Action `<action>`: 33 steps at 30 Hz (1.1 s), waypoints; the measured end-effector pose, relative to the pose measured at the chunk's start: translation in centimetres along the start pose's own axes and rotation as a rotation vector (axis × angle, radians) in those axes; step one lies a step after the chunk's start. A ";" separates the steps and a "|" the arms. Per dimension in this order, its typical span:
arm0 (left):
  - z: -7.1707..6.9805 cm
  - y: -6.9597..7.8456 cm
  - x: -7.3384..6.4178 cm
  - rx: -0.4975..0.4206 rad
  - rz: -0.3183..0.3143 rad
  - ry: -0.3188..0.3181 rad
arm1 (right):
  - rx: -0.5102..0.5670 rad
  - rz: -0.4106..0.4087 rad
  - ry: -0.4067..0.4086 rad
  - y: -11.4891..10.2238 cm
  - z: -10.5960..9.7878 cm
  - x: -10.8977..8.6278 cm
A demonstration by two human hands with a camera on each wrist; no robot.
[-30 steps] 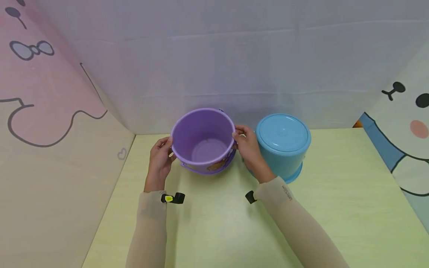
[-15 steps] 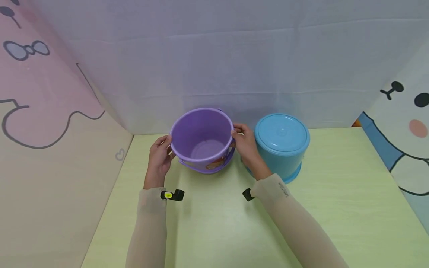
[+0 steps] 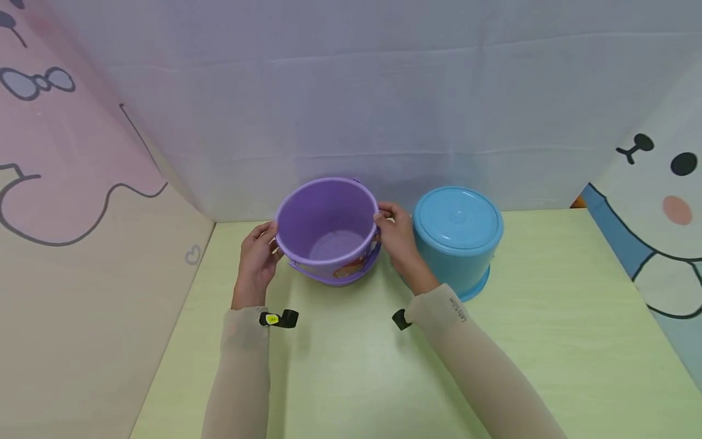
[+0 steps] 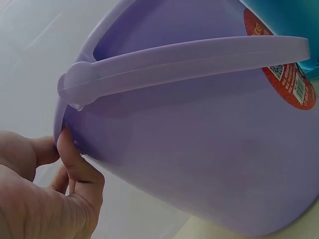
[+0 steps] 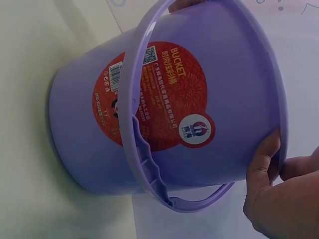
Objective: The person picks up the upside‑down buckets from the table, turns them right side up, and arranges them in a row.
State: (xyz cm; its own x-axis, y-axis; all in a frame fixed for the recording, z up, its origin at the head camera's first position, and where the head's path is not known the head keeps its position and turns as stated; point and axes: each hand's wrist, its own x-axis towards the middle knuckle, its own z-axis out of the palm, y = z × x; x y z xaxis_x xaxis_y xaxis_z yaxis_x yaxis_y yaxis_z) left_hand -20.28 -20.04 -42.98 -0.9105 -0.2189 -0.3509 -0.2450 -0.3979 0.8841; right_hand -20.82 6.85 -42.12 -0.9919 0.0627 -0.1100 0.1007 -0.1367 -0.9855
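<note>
A purple plastic bucket stands upright near the back of the table, its open top facing up and its inside bare. My left hand pinches the rim on the left side, thumb on one face and fingers under the lip, as the left wrist view shows. On the opposite side my right hand pinches the rim the same way. The bucket's handle hangs down across the front. In the right wrist view a red round label shows on the wall.
Close to the right of my right hand, a light blue bucket stands upside down with its base on top. Behind both buckets hangs a white cloth. Cartoon-printed panels border the pale yellow table at left and right.
Both hands keep their hold on the purple bucket's rim. The whole head view has drifted slightly to the left; otherwise nothing visibly differs.
</note>
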 end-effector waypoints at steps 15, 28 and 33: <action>-0.1 0.4 0.0 -0.016 -0.037 -0.006 | -0.028 -0.012 -0.005 -0.1 0.4 -0.2; -1.1 -0.7 -0.9 0.021 -0.040 -0.039 | -0.089 0.023 -0.067 -0.5 -0.6 -1.5; -1.5 -1.6 -2.0 0.038 0.004 -0.037 | -0.114 0.016 -0.122 -0.6 -1.6 -3.3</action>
State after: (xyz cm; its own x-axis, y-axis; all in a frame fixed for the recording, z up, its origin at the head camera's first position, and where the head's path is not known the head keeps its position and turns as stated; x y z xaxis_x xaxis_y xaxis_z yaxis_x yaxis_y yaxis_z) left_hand -17.56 -20.32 -44.20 -0.9231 -0.1870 -0.3362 -0.2531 -0.3629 0.8968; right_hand -17.52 8.31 -41.36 -0.9914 -0.0602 -0.1166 0.1182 -0.0233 -0.9927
